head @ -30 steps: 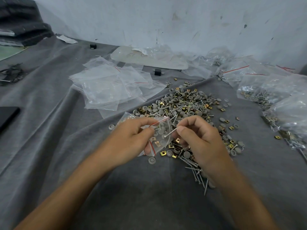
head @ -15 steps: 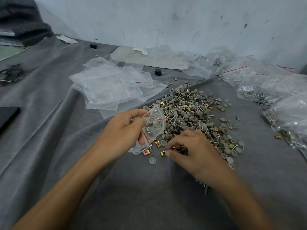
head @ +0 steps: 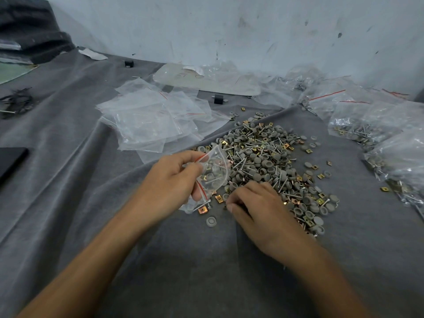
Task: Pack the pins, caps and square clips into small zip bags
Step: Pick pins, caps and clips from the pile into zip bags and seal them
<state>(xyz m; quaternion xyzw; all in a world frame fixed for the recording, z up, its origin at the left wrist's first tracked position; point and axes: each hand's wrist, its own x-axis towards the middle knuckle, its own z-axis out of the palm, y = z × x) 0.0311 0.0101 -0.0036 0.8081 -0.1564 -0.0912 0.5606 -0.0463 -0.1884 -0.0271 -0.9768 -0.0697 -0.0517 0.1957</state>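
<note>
A heap of grey caps, metal pins and brass square clips [head: 263, 154] lies on the grey cloth. My left hand [head: 174, 180] grips a small clear zip bag [head: 212, 173] with a red seal line, its mouth up and a few parts inside. My right hand [head: 254, 207] lies palm down on the near edge of the heap with its fingers curled into the loose parts; what they hold is hidden. One grey cap [head: 211, 221] and a brass clip [head: 219, 198] lie just in front of the hands.
A stack of empty zip bags [head: 149, 120] lies to the back left. Filled bags [head: 378, 131] pile up along the right edge. A white board [head: 206, 81] rests by the wall, with small black blocks [head: 219, 99] near it and a dark flat object [head: 11, 159] far left.
My right hand dropped from the bag's mouth, where it pinched a pin, down onto the heap's near edge. My left hand tilted the bag upright and lifted it slightly.
</note>
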